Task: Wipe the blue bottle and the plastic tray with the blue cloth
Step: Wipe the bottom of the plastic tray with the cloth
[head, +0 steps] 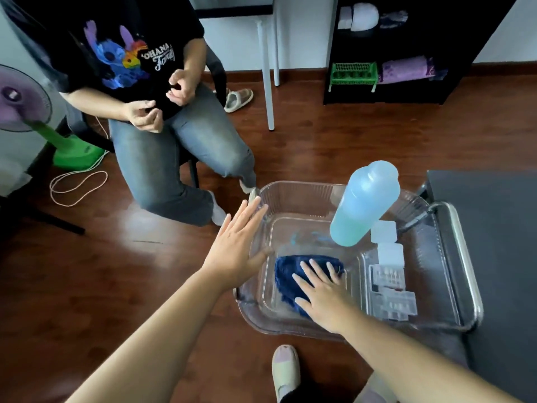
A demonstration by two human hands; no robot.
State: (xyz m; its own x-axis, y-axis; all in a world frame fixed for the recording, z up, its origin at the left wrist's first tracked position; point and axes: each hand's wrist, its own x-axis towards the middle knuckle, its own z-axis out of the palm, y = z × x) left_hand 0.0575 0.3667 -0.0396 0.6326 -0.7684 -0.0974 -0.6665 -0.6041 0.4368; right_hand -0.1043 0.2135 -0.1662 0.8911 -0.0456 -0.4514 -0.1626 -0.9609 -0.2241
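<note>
Wood floor [319, 146] | blue bottle [364, 205] stands cap-up | right hand [325, 295] flat on blue cloth [287, 271]

A person in a black printed T-shirt [130, 53] and jeans sits on a chair across the wooden floor [319, 146], both hands raised in front of the torso. Beside them stands a fan [20, 97] with purple blades on a green base, and a pale cable [78, 187] lies looped near it. Farther back are a beige slipper [238, 98], a white table leg [266, 77] and a black shelf [377, 96] holding a green basket [353, 72] and a purple roll [406, 69], while a dark tabletop [494, 228] fills the right side.
</note>
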